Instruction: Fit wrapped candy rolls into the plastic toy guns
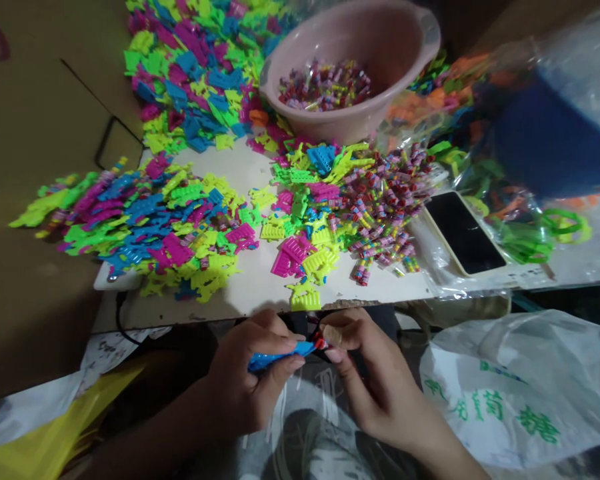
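Observation:
My left hand (265, 367) is closed around a blue plastic toy piece (274, 357), its tip pointing right. In the fingertips of my right hand (367, 367) is a small candy tube with a red end (321, 341), touching the tip of the blue piece; most of the tube is hidden by the fingers. Both hands are over my lap, just below the table edge. Right above them on the table lie loose yellow and pink plastic pieces (305, 297) and a heap of small candy tubes (380, 200).
A pink basin (325, 123) holding more tubes stands at the back. Mixed plastic pieces form heaps at the far left (195, 73) and near left (150, 220). A phone (465, 233) lies on the right beside clear bags. A white sack (515, 393) is below the table.

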Available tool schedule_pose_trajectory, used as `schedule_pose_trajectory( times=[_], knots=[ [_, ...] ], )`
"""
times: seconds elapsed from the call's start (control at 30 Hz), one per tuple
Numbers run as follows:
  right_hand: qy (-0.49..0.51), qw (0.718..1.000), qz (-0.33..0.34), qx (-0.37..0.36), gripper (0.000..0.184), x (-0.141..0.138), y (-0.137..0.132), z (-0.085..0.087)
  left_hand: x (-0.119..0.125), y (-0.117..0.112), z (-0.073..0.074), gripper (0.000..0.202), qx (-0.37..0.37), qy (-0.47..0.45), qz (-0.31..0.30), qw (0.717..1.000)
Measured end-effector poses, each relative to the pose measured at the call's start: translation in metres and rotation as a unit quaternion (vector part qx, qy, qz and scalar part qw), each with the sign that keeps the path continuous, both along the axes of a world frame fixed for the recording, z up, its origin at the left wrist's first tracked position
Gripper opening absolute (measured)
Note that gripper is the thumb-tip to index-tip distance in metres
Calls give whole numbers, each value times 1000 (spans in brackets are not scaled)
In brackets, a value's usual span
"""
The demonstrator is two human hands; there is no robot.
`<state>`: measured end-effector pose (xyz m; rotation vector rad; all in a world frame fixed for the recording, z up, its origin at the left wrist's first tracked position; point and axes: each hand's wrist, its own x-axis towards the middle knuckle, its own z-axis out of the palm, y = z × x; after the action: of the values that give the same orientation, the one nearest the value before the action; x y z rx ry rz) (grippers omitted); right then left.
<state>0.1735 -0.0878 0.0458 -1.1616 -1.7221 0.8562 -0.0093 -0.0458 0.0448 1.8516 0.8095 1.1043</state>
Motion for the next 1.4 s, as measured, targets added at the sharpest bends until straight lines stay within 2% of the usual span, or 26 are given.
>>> schedule_pose_trajectory(
  times=[0.13, 0.33, 0.57, 0.67, 0.77, 0.87, 0.97, 1.07, 1.2, 1.4],
  knots=[
    [-50, 997, 7, 59, 23, -3, -1, -2, 3, -5, -1, 31, -26, -53, -16, 998],
    [-95, 989, -14, 109, 26, -8, -4, -20, 9, -11, -4, 19, -91, -20, 75, 993],
    [-1, 1000, -10, 10, 18, -13, -10, -30, 9, -14, -13, 16, -150, -51, 66, 985],
    [-7, 1000, -18, -13, 15, -14, -13, -36, 11, -15, -15, 19, -195, -45, 84, 976],
    [-95, 994, -61, -5, 9, -15, -11, -43, 15, -11, -22, 20, -258, -11, 122, 958],
    [-246, 963, -107, 26, 33, -19, -7, -49, 17, -7, -33, 19, -336, 35, 161, 927],
    [-339, 934, -106, 28, 56, -25, -10, -59, 17, -10, -46, 25, -374, 47, 170, 910],
    [-381, 921, -75, 9, 62, -29, -24, -74, 15, -23, -59, 32, -404, 53, 168, 898],
    [-410, 910, -29, -50, 64, -29, -43, -90, 13, -42, -77, 42, -483, 61, 168, 857],
    [-405, 911, -19, -77, 65, -30, -51, -97, 12, -53, -84, 45, -521, 45, 188, 831]
  ],
)
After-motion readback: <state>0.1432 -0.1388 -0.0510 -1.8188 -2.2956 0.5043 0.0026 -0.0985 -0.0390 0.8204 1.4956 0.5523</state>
